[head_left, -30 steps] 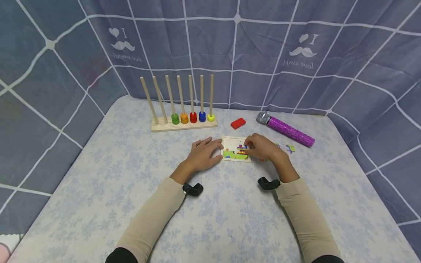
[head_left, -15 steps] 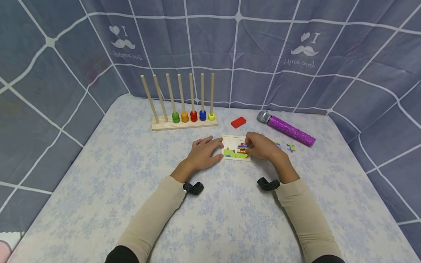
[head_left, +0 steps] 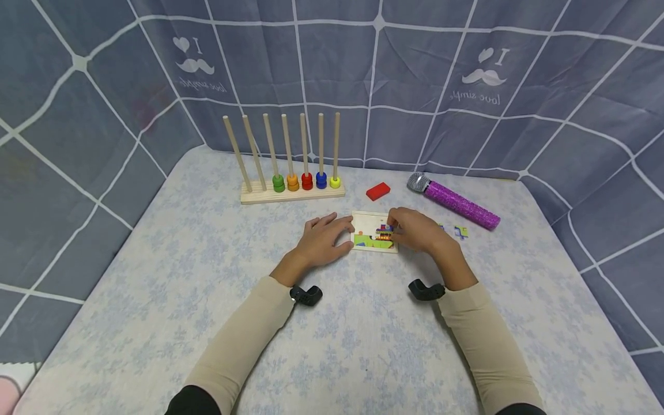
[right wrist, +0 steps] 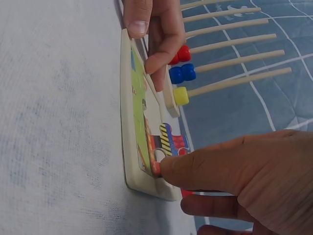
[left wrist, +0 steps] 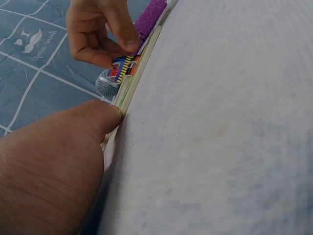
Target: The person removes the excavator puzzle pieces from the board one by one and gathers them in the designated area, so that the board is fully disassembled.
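Note:
A shallow wooden puzzle board [head_left: 368,218] lies on the table, with green pieces [head_left: 365,241] along its near side. My left hand [head_left: 320,242] holds the board's left edge, thumb near the close corner and index finger farther up. At the board's right side, my right hand [head_left: 417,230] pinches a puzzle piece [head_left: 384,230] with blue, red and yellow-black stripes. In the right wrist view, this striped piece [right wrist: 166,139] stands tilted up over the board, right above an orange-red piece [right wrist: 153,154]. My right hand partly covers the board's right end.
Loose puzzle pieces [head_left: 460,231] lie right of my right hand. A red block [head_left: 378,191] and a purple glitter microphone [head_left: 456,203] lie behind the board. A wooden peg stand [head_left: 293,197] with colored beads stands at the back left, before a grey-blue curtain [head_left: 332,63].
My right hand has shifted slightly at the board's right end, still pinching the striped piece, and now covers the orange bit seen beneath it earlier. My left hand stays at the board's edge.

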`<control>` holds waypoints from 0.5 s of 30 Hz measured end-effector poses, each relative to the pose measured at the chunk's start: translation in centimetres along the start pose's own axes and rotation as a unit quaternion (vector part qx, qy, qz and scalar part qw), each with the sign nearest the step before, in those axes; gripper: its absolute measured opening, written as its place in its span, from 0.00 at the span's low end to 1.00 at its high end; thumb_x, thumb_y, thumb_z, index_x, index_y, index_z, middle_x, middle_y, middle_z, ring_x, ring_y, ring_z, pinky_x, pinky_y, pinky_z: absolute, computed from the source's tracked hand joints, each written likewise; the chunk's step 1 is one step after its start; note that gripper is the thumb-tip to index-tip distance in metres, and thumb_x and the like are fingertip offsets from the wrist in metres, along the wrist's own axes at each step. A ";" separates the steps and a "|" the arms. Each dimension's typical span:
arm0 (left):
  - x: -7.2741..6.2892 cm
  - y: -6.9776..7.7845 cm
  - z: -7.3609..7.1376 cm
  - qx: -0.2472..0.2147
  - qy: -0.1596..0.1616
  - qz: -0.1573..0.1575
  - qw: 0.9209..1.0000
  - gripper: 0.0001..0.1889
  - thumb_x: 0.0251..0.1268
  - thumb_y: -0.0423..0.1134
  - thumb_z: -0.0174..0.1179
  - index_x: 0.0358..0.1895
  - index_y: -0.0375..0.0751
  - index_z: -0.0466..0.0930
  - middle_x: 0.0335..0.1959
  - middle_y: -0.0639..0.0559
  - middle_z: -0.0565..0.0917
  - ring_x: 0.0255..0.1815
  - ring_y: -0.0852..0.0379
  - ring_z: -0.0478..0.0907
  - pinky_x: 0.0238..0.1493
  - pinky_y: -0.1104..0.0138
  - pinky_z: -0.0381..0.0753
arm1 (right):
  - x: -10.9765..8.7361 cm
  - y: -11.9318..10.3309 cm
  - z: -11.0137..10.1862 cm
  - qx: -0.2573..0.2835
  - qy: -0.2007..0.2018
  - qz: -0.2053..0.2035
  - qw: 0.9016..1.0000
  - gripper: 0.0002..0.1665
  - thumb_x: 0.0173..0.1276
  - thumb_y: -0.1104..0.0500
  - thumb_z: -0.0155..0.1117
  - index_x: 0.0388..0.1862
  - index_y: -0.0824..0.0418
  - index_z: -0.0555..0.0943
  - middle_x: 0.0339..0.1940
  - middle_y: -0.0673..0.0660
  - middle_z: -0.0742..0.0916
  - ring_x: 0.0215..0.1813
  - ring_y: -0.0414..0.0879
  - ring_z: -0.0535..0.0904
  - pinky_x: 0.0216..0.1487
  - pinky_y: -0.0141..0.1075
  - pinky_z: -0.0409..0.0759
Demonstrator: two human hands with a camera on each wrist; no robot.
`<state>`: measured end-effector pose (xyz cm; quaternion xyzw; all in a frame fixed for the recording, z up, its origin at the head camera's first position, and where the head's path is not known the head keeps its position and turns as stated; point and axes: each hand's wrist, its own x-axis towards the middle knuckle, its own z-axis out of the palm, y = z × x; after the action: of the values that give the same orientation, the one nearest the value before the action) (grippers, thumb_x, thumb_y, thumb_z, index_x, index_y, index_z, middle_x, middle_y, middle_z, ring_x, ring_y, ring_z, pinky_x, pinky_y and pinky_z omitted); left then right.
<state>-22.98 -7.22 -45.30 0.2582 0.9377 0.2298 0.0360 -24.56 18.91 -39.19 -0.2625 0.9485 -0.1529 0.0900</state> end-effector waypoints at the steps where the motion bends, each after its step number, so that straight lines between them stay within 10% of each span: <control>1: 0.0 0.0 0.0 0.000 -0.001 0.000 1.000 0.19 0.75 0.55 0.55 0.62 0.55 0.75 0.78 0.60 0.63 0.80 0.49 0.51 0.72 0.45 0.47 | 0.0 0.0 0.0 -0.003 0.001 0.000 1.000 0.13 0.65 0.64 0.73 0.45 0.64 0.78 0.43 0.58 0.84 0.43 0.51 0.78 0.45 0.47 0.78; 15: -0.1 0.2 -0.2 0.000 -0.003 -0.002 1.000 0.19 0.75 0.55 0.55 0.63 0.55 0.75 0.78 0.60 0.63 0.80 0.49 0.51 0.72 0.45 0.47 | 0.3 -0.4 0.4 -0.041 0.007 0.029 0.999 0.16 0.62 0.63 0.76 0.44 0.62 0.78 0.43 0.57 0.84 0.42 0.50 0.78 0.47 0.48 0.78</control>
<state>-22.85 -7.24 -45.07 0.2568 0.9381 0.2291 0.0391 -24.50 18.30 -39.46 -0.2367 0.9619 -0.1133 0.0766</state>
